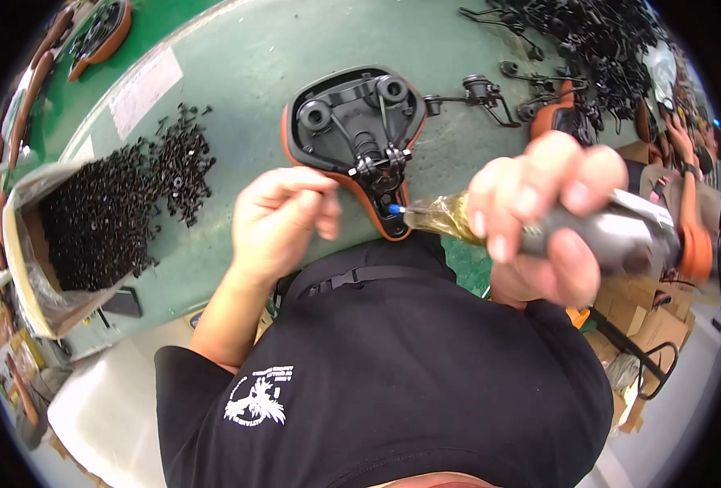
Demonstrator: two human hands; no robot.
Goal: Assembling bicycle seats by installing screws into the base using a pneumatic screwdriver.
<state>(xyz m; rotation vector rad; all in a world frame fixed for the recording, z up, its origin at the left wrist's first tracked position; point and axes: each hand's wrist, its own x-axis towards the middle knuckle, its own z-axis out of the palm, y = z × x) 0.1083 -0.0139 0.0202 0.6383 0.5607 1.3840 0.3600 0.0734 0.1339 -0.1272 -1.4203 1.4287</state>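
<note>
A bicycle saddle (304,150) lies upside down on the green table, its black underside up and its brown edge showing, nose toward me. Two coil springs and a clamp sit on its underside. My right hand (539,211) is wrapped round a power screwdriver (600,236), blurred by motion, with yellowish tape about its front end. The blue tip of the screwdriver is over the saddle's nose; whether it touches a screw I cannot tell. My left hand (283,215) is beside the saddle's left edge, fingers curled into a pinch; anything in them is too small to make out.
At the left stands a plastic-lined box (31,268) of black screws, with a loose pile of screws (183,163) beside it. A spring bracket (478,93) lies right of the saddle. A heap of black metal parts (596,49) covers the far right. Other people's arms (686,146) show there.
</note>
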